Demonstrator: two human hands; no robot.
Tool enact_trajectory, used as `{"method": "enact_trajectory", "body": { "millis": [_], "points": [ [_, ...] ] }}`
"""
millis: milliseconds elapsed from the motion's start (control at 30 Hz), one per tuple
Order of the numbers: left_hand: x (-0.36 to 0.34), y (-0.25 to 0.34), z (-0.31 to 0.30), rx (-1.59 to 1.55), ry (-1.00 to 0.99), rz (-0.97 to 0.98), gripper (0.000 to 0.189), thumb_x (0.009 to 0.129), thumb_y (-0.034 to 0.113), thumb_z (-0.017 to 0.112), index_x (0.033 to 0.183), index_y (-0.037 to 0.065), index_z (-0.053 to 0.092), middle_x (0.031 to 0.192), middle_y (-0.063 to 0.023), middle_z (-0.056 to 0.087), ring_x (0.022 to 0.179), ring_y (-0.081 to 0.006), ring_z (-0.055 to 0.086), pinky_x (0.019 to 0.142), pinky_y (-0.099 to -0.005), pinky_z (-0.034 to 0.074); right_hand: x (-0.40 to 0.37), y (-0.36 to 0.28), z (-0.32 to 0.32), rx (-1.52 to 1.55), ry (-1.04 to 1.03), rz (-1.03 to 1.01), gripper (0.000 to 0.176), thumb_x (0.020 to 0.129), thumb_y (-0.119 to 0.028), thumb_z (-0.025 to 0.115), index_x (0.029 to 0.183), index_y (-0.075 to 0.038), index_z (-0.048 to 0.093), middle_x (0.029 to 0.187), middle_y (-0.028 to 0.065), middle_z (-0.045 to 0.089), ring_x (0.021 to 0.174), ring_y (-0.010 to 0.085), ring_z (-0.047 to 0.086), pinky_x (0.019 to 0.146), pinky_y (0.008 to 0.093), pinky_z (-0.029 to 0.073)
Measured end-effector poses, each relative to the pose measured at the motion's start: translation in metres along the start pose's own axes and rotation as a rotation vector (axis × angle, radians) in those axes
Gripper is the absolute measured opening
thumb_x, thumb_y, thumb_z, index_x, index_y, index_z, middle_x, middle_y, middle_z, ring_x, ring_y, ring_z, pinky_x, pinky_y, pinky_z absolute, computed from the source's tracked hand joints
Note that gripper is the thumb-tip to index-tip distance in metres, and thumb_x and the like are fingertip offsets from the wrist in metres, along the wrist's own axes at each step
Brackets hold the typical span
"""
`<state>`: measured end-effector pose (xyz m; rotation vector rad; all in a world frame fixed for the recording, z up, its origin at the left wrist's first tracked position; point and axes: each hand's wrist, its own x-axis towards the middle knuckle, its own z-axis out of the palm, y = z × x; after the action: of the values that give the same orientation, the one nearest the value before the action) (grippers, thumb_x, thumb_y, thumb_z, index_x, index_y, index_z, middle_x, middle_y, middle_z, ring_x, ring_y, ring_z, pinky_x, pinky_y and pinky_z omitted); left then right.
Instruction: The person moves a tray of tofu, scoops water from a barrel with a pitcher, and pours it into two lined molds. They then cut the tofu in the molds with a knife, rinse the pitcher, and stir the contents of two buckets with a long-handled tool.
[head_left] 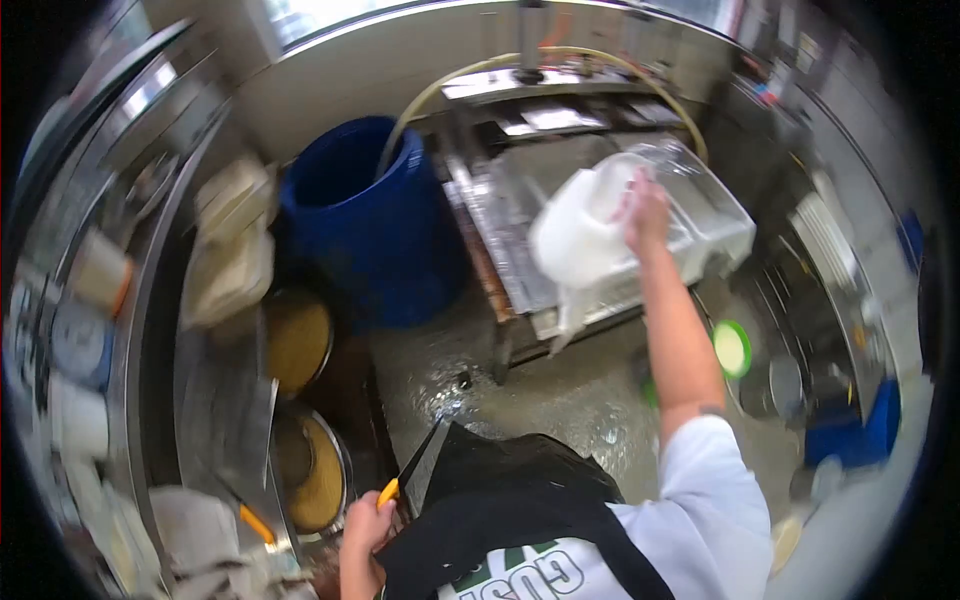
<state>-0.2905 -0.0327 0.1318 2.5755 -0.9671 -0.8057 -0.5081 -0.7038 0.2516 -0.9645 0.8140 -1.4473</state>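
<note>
My left hand (pixel 368 527), low in the view beside the black apron (pixel 500 515), is closed around the yellow-orange handle of a knife (pixel 418 460). The dark blade points up and away from me. Stretched out ahead, my right hand (pixel 648 208) grips a white plastic jug (pixel 580 235) at its upper right side. The jug is over a metal-and-white worktop (pixel 520 270) with clear plastic film on it. A strip of white or clear material hangs over the worktop's front edge below the jug. Motion blur hides the jug's contents.
A blue barrel (pixel 370 240) with a pale hose (pixel 455 75) stands left of the worktop. Two metal pots hold yellowish contents (pixel 298 340). Another orange-handled tool (pixel 257 524) lies on the left counter. The floor (pixel 440 370) is wet. A green-rimmed container (pixel 732 349) stands right.
</note>
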Motion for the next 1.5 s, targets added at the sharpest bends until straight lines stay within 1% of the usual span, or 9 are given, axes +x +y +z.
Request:
{"method": "enact_trajectory", "body": {
  "millis": [67,133,233,333,533,667,733,800,1500],
  "points": [
    [-0.005,0.009,-0.005,-0.014,-0.025,-0.088,0.035,0.097,0.036,0.068,0.109,0.003,0.070,0.096,-0.0287,0.073,0.095,-0.0497,0.070,0.082,-0.0549,0.055,-0.028,-0.012,0.021,-0.546,-0.056,-0.152,0.050,0.098,-0.048,0.073,0.101,0.001,0.065,0.083,0.0123,0.068,0.071,0.0206,0.065,0.059,0.0362,0.053],
    [-0.006,0.000,0.000,-0.054,0.004,-0.195,0.038,0.098,0.038,0.067,0.113,0.004,0.069,0.099,-0.0277,0.073,0.095,-0.0488,0.070,0.083,-0.0549,0.055,-0.058,-0.007,0.027,-0.922,-0.136,-0.496,0.069,0.097,-0.049,0.072,0.129,0.011,0.063,0.127,0.0314,0.069,0.117,0.0411,0.065,0.106,0.0467,0.047],
    [-0.019,-0.013,0.004,-0.114,-0.038,-0.190,0.040,0.098,0.041,0.067,0.114,0.005,0.071,0.104,-0.0253,0.074,0.100,-0.0446,0.070,0.086,-0.0543,0.054,-0.094,-0.009,0.027,-0.959,-0.341,-0.507,0.047,0.104,-0.030,0.065,0.128,0.010,0.065,0.112,0.0239,0.072,0.104,0.0326,0.068,0.098,0.0433,0.051],
    [-0.033,-0.021,-0.007,-0.135,-0.026,-0.270,0.041,0.098,0.043,0.066,0.113,0.005,0.071,0.102,-0.0242,0.074,0.099,-0.0440,0.071,0.086,-0.0549,0.054,-0.156,-0.028,0.063,-0.903,-0.652,-0.298,0.030,0.106,-0.025,0.062,0.086,-0.004,0.058,0.067,0.0000,0.053,0.058,0.0113,0.051,0.054,0.0303,0.043],
    [-0.065,-0.026,-0.010,-0.177,0.003,-0.362,0.043,0.100,0.044,0.063,0.111,0.003,0.069,0.102,-0.0240,0.074,0.097,-0.0442,0.071,0.085,-0.0555,0.054,-0.224,0.073,0.068,-0.767,-1.148,0.086,0.031,0.107,-0.027,0.064,0.082,-0.008,0.059,0.062,-0.0016,0.053,0.052,0.0090,0.053,0.047,0.0285,0.041],
    [-0.094,-0.021,-0.002,-0.201,0.049,-0.437,0.044,0.100,0.045,0.063,0.111,0.002,0.068,0.103,-0.0245,0.074,0.098,-0.0444,0.071,0.085,-0.0557,0.054,-0.295,0.101,0.096,-0.888,-1.454,-0.206,0.031,0.100,-0.025,0.070,0.084,0.001,0.060,0.064,0.0088,0.063,0.057,0.0152,0.062,0.053,0.0361,0.049],
    [-0.109,-0.017,0.004,-0.218,0.061,-0.471,0.044,0.100,0.045,0.064,0.111,0.002,0.067,0.103,-0.0246,0.074,0.098,-0.0443,0.071,0.085,-0.0556,0.054,-0.325,0.075,0.124,-0.932,-1.629,-0.318,0.033,0.096,-0.028,0.071,0.092,0.003,0.065,0.076,0.0272,0.065,0.069,0.0416,0.068,0.063,0.0475,0.052],
    [-0.124,-0.016,0.012,-0.222,0.079,-0.504,0.044,0.100,0.044,0.064,0.111,0.002,0.067,0.103,-0.0246,0.074,0.098,-0.0442,0.071,0.085,-0.0555,0.054,-0.343,0.082,0.134,-0.869,-1.748,-0.381,0.035,0.097,-0.032,0.071,0.094,0.003,0.066,0.083,0.0292,0.068,0.080,0.0500,0.068,0.068,0.0511,0.053],
    [-0.237,-0.165,0.017,-0.219,-0.005,-0.429,0.041,0.097,0.041,0.068,0.117,0.005,0.072,0.106,-0.0227,0.075,0.101,-0.0415,0.072,0.089,-0.0530,0.055,-0.512,0.055,0.110,-0.879,-1.633,-0.364,0.051,0.097,-0.026,0.071,0.133,0.010,0.063,0.116,0.0338,0.070,0.109,0.0469,0.070,0.095,0.0479,0.055]
  ]
}}
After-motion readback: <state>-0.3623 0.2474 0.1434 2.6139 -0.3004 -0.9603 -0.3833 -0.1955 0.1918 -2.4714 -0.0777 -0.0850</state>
